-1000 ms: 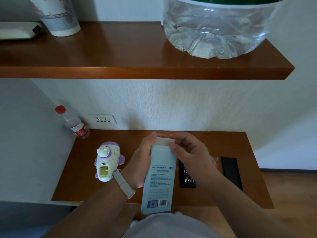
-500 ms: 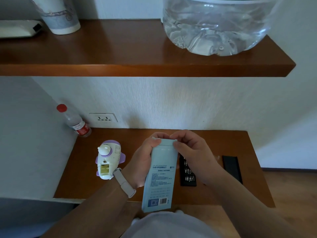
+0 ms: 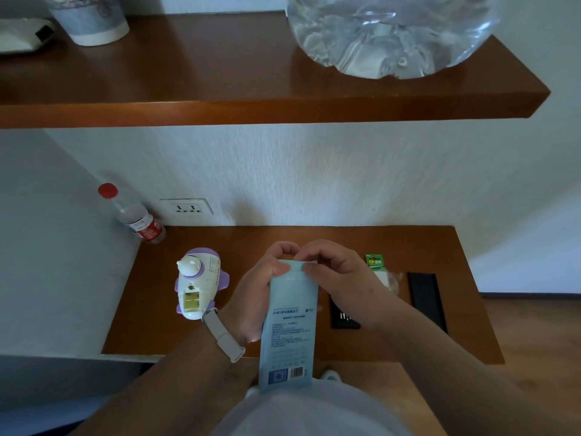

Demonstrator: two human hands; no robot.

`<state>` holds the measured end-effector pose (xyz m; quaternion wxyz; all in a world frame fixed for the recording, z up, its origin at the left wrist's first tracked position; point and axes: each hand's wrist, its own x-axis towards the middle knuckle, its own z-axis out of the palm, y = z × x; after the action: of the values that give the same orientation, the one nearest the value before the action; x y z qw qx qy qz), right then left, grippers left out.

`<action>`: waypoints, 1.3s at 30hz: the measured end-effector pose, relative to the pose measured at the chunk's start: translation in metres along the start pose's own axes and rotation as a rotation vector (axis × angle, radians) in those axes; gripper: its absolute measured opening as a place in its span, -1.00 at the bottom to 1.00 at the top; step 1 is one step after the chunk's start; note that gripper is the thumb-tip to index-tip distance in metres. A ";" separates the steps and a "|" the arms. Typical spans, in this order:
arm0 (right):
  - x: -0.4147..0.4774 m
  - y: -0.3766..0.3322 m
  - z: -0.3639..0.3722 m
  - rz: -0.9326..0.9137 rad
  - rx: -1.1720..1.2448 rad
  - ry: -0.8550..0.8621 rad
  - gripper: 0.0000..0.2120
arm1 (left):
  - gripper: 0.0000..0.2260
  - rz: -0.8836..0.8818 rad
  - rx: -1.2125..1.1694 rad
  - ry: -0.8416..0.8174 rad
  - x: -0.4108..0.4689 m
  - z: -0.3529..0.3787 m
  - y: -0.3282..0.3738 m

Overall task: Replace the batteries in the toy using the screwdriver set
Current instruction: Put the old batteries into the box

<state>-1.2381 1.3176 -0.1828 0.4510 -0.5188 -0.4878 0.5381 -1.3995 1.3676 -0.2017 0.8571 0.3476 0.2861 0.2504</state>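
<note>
Now both hands, left [image 3: 251, 297] right [image 3: 338, 278], pinch box [image 3: 290, 325] top; toy [image 3: 198, 283] beside.

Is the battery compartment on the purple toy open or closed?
Open. The toy lies with no cover over its battery compartment; the yellowish recess is exposed.

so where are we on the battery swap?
Done: the toy lies on the desk with its battery compartment uncovered, and the black bit tray is out near a green battery pack. In hand: left hand and right hand both pinch the top flap of the light blue screwdriver-set box. Left: closing and screwing the compartment shut; whether it holds cells I cannot tell.
</note>
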 end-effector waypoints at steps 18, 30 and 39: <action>0.002 0.016 -0.005 -0.080 -0.051 -0.140 -0.85 | -0.74 -0.016 0.025 0.098 -0.006 -0.002 -0.003; 0.003 0.023 0.002 -0.077 -0.168 -0.001 -0.89 | -0.63 0.026 0.080 0.104 0.002 -0.004 -0.010; 0.009 0.019 -0.005 -0.039 0.045 0.242 -0.95 | -0.51 -0.046 0.078 0.043 -0.007 -0.005 -0.015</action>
<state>-1.2337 1.3242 -0.2022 0.5284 -0.5599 -0.4277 0.4737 -1.4048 1.3561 -0.2136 0.8422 0.3684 0.3220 0.2266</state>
